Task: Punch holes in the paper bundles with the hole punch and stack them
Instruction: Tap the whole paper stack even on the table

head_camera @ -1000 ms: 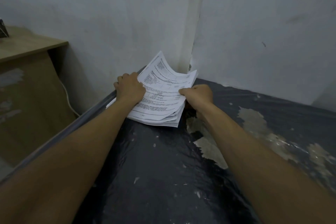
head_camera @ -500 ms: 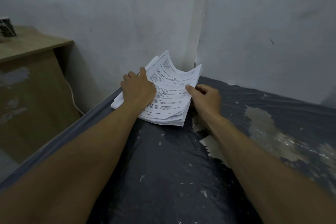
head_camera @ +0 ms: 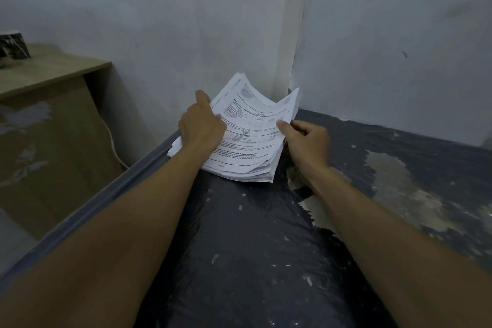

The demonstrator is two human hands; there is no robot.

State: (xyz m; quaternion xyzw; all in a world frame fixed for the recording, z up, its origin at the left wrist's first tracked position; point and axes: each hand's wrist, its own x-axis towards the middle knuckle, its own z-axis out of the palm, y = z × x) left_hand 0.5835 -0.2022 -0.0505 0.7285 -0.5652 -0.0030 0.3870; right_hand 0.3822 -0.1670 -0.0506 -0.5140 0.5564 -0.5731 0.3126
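A thick stack of printed white paper point(head_camera: 247, 136) lies in the far corner of a dark table point(head_camera: 253, 247), its far end curling up against the wall. My left hand point(head_camera: 202, 125) lies on the stack's left side, fingers over the left edge. My right hand point(head_camera: 306, 138) pinches the right edge of the upper sheets between thumb and curled fingers. No hole punch is in view.
The table's dark covering is peeled in pale patches point(head_camera: 394, 184) on the right. White walls meet in a corner point(head_camera: 295, 34) just behind the paper. A wooden desk point(head_camera: 48, 104) stands to the left with a dark object point(head_camera: 12, 45) on top and a white cable point(head_camera: 111, 138) beside it.
My left hand has slid further up the left side of the stack. My right hand has gone from a fist on the right edge to pinching it, and the sheets' far end curls higher.
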